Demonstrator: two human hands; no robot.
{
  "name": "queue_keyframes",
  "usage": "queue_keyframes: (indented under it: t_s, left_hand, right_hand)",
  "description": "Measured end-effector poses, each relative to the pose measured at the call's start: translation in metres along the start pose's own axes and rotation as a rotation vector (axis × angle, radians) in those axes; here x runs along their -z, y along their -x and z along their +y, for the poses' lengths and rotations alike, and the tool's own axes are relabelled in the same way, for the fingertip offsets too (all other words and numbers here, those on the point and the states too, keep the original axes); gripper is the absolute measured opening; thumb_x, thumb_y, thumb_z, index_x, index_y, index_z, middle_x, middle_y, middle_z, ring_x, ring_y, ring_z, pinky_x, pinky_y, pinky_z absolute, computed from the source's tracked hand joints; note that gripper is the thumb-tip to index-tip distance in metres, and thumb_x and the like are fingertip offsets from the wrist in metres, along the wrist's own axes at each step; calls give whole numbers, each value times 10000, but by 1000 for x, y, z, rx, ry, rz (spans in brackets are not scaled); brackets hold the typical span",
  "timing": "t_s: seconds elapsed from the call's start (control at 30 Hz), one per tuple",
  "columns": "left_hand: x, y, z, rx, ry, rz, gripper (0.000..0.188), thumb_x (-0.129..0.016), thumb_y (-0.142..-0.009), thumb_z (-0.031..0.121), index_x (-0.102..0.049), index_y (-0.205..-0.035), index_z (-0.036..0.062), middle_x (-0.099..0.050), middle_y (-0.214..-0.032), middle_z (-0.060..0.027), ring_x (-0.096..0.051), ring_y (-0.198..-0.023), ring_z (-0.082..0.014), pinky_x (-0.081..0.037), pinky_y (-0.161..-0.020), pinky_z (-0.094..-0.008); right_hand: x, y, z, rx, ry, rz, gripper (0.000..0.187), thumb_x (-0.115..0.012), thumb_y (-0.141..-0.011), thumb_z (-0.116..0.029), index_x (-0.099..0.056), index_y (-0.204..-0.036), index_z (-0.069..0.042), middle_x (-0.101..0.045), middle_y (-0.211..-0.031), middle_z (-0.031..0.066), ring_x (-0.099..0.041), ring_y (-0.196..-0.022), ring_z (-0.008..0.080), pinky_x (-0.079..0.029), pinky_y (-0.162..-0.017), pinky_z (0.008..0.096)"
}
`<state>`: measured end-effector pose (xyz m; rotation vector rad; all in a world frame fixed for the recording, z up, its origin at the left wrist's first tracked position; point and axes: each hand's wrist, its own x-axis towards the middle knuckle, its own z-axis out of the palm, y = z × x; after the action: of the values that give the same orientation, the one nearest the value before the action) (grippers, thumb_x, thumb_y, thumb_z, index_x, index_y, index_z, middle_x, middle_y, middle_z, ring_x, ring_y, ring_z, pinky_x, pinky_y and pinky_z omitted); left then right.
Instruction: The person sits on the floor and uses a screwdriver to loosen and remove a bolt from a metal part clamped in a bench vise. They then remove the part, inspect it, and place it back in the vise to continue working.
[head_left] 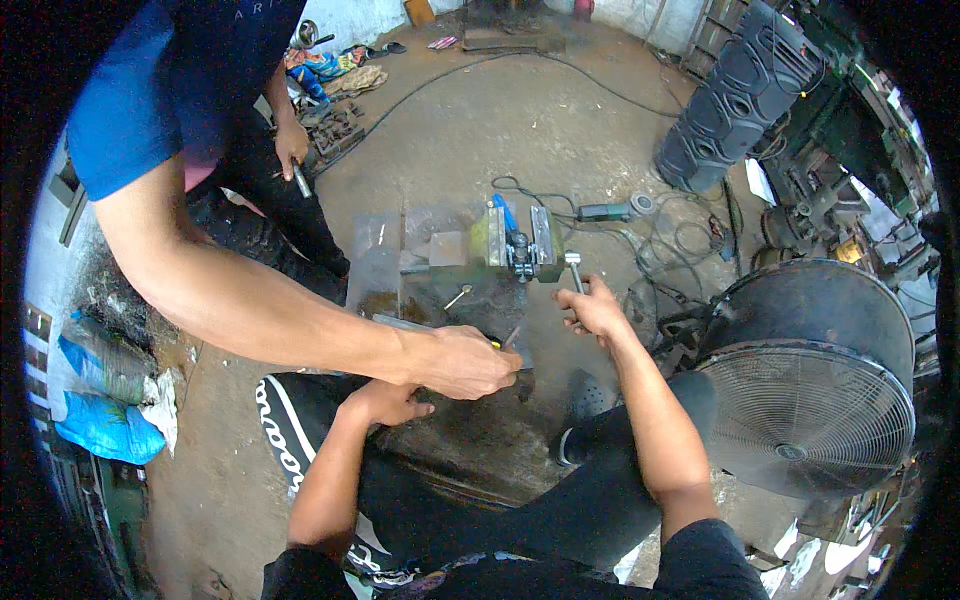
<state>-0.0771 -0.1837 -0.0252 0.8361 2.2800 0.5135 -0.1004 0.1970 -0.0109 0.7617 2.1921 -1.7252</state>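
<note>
My right hand [597, 308] is closed round the shaft of a hammer-like metal tool [573, 260] with a short cylindrical head, just right of the bench vise [543, 245]. Between the vise jaws stands a small dark metal part [520, 250], with something blue behind it. My left hand [388, 403] lies near my knee, thumb stretched out and nothing visible in it; the other person's forearm hides some of its fingers. That person's hand [465, 362] reaches across in front of me, holding a thin tool with a yellow part [496, 345].
A small key-shaped metal piece [458, 297] lies on the worktop left of the vise. Behind it, an angle grinder [610, 212] and its cord rest on the floor. At right stand a big drum fan [800, 420] and a tall black speaker-like box [735, 100]. The other person's second hand [291, 145] grips a metal tool.
</note>
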Motion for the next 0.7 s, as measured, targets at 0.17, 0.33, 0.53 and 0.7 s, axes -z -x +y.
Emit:
queue_keyframes:
  t_s: [0.17, 0.33, 0.53, 0.7]
  left_hand:
    - [1, 15, -14, 252, 55, -164, 508, -708, -934, 373, -608, -1294, 29, -714, -1096, -212, -680, -1053, -336, -525, -909, -435]
    - [13, 33, 10, 333, 41, -126, 487, -735, -904, 359, -636, -1277, 62, -724, -1002, -208, -697, -975, -363, -530, -875, -444]
    - [16, 16, 19, 23, 63, 33, 483, -722, -916, 333, -627, -1267, 16, -702, -1111, -240, -684, -1028, -366, -529, -910, -439]
    - [8, -1, 3, 62, 11, -66, 462, -726, -911, 335, -638, -1247, 30, -705, -1122, -230, -684, -1045, -368, -530, -901, -442]
  right_hand:
    - [-2, -11, 4, 64, 13, -12, 708, -748, -824, -225, -423, -1391, 47, -666, -947, 104, -655, -637, 158, -493, -494, 288]
    - [-4, -7, 0, 56, -45, -25, 667, -723, -847, -219, -427, -1397, 17, -668, -949, 112, -659, -653, 162, -497, -506, 287]
    - [1, 1, 0, -8, -206, -110, 586, -681, -889, -243, -439, -1364, -1, -655, -966, 111, -640, -642, 154, -474, -501, 276]
    - [1, -3, 6, -14, -224, -129, 489, -670, -907, -251, -473, -1291, -20, -655, -955, 107, -644, -654, 155, -470, -507, 277]
